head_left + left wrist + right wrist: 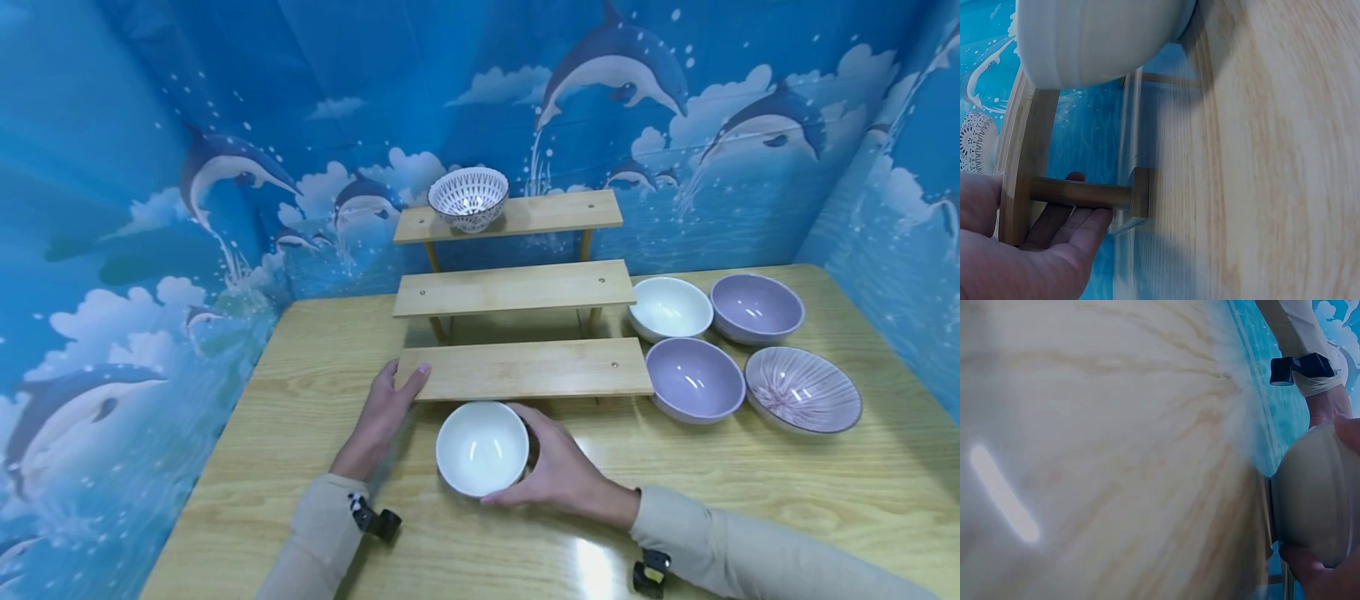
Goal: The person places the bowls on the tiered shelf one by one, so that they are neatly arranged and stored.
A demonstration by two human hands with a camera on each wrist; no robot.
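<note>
At the left end of a three-tier wooden display stand (517, 371), my left hand (381, 412) grips the lowest board. Its thumb lies on top, and the fingers (1082, 228) reach underneath beside the round wooden leg (1082, 192). My right hand (566, 467) holds a plain white bowl (482, 450) by its right side, thumb at the near edge and fingers at the far edge. The bowl is upright in front of the lowest board; I cannot tell whether its foot touches the table. In the right wrist view the bowl (1313, 494) shows its outer wall.
A black-patterned bowl (468, 200) stands on the top board, towards the left. Right of the stand are another white bowl (670, 308), two purple bowls (756, 308) and a streaked bowl (802, 390). A blue dolphin curtain (480, 50) closes the table's back and sides.
</note>
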